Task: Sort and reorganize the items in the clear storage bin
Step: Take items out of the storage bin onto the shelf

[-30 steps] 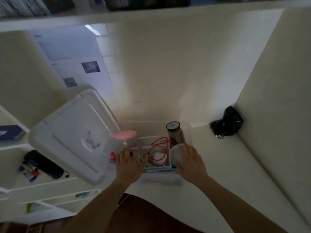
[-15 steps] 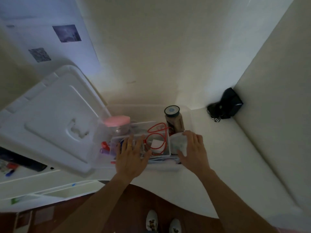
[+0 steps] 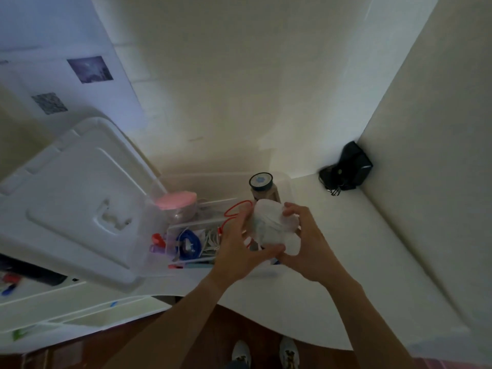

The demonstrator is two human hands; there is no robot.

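Note:
The clear storage bin (image 3: pixel 286 182) stands on the white desk against the wall. Inside I see a pink-lidded jar (image 3: pixel 177 202), a dark-capped bottle (image 3: pixel 262 183), a red cable (image 3: pixel 235 209), a blue coiled cable (image 3: pixel 190 242) and small pens. A white crumpled pouch-like item (image 3: pixel 271 225) is held above the bin's right half. My left hand (image 3: pixel 239 251) grips it from the left and below, and my right hand (image 3: pixel 306 246) grips it from the right.
The bin's white lid (image 3: pixel 72 203) leans to the left, over shelving with markers. A black device with cords (image 3: pixel 348 167) sits in the desk's far right corner. Papers hang on the wall at the left. Shoes (image 3: pixel 241 352) show below the desk edge.
My right hand lifted the white item up out of the bin. My left hand left the bin's contents and joined it on the item. The camera tilted down.

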